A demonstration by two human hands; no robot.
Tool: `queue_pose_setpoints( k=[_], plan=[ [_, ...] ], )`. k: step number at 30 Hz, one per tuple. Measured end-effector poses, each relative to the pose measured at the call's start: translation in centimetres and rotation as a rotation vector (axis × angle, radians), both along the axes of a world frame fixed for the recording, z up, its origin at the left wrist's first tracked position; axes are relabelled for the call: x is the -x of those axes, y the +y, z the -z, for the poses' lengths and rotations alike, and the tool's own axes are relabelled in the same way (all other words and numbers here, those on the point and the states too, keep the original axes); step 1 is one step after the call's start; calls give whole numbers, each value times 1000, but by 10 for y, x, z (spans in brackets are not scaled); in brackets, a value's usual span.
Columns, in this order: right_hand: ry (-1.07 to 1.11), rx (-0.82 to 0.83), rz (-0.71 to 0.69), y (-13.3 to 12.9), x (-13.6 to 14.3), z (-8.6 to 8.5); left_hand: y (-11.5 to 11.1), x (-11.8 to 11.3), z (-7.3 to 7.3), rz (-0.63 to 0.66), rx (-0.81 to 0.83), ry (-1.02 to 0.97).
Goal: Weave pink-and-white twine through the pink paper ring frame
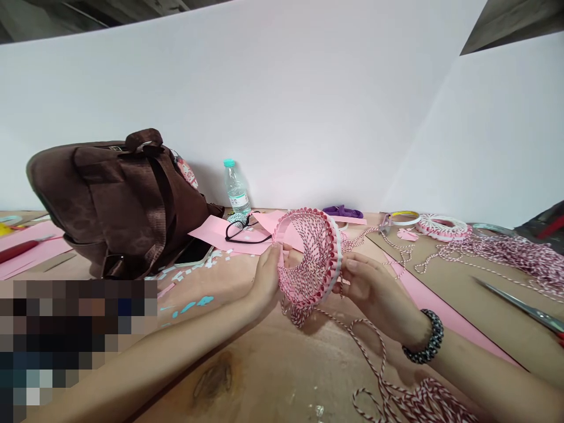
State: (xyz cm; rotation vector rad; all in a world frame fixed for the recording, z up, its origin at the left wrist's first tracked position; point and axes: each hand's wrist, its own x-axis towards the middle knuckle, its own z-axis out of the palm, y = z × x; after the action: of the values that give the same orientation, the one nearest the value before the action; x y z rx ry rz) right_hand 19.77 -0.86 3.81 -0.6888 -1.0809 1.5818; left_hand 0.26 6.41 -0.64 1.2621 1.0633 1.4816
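Note:
Between my two hands, raised over the table, is a round hoop [308, 258] with a pink and white rim, strung across with red-and-white cord. My left hand [268, 273] grips the left side of its rim, with the thumb on the near face. At the right edge, my right hand [370, 288] has its fingers closed on the white outer rim; some fingertips are hidden behind it. Red-and-white cord [383, 358] hangs from below the hoop and runs to a loose heap [434, 402] at the front right.
Scissors [520, 302] lie open-bladed or shut, I cannot tell, at right. Nearby are a cord pile [506, 255] and another corded hoop [443, 228]. Behind stand a brown backpack [118, 205] and a water bottle [235, 188]; glasses [247, 230] rest on pink paper [209, 232].

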Motion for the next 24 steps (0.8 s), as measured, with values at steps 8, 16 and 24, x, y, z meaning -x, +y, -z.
queue_pose_setpoints(
  k=[8,16,24],
  plan=[
    [-429,-182,444,6,1,17,0,2,0,-85,-25,30],
    [-674,-231,395,1,0,27,-1,0,2,-79,66,-197],
    [-494,-8,235,3,5,26,-31,-16,-10,188,177,-176]
  ],
)
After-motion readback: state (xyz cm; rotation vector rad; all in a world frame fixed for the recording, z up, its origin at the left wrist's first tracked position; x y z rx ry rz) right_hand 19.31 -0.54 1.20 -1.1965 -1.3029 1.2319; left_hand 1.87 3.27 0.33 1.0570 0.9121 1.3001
